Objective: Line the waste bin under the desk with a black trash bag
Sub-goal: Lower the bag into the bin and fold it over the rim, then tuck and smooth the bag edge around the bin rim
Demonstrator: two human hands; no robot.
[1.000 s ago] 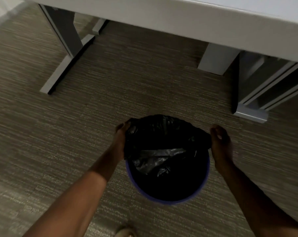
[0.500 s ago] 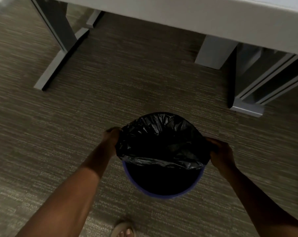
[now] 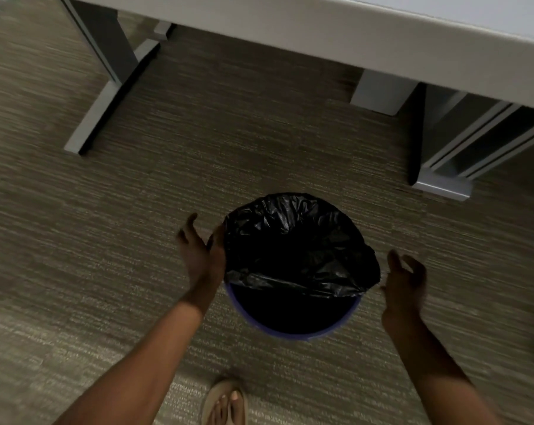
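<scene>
The waste bin [image 3: 293, 320], round with a blue-purple rim, stands on the striped carpet [image 3: 75, 271] in front of the grey desk [image 3: 290, 26], not under it. The black trash bag [image 3: 296, 250] is pulled over the far part of the rim and down both sides; at the near part its edge hangs inside the bin and the blue rim is bare there. The left hand [image 3: 200, 253] is at the left side of the bin, its fingers spread open and holding nothing, with only the thumb side touching the bag. The right hand [image 3: 405, 277] is just beside the right side of the bag, fingers loosely curled and apart, gripping nothing. A foot in a sandal [image 3: 226, 404] shows on the carpet near the bin.
</scene>
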